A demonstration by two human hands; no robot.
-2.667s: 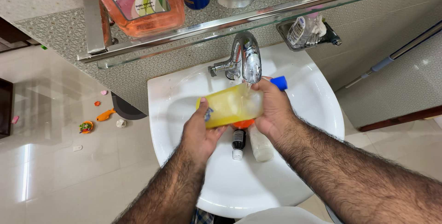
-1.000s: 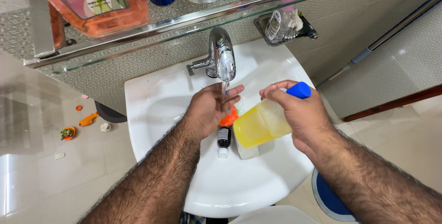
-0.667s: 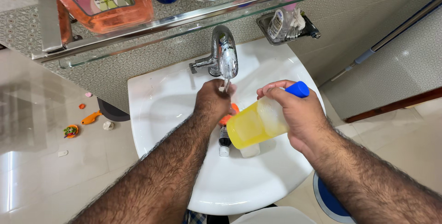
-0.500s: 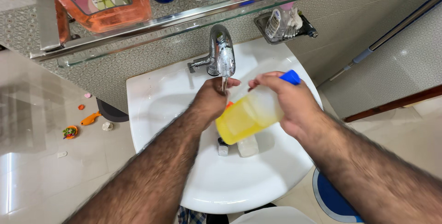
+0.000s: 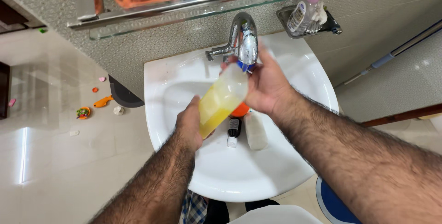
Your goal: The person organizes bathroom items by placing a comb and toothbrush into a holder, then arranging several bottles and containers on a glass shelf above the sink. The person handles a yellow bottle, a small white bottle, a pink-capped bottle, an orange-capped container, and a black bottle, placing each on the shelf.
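White glazed ceramic made up the round wash basin [image 5: 294, 168] we stood over, and we held our work above its bowl, we judged so that anything spilt fell inside. Behind it rose the chrome metal tap [image 5: 245, 44]. We held the translucent plastic bottle of yellow liquid [image 5: 220, 100] tilted, neck up toward the spout, between both hands. Our right hand [image 5: 266, 86] closed around its upper end near the neck. Our left hand [image 5: 189, 122] clamped the lower end, cupping the base from below, so the body spanned the gap between the two grips. Beneath it lay a white plastic bottle [image 5: 256, 132], a small dark glass bottle [image 5: 233, 131] and an orange cap [image 5: 240, 110].
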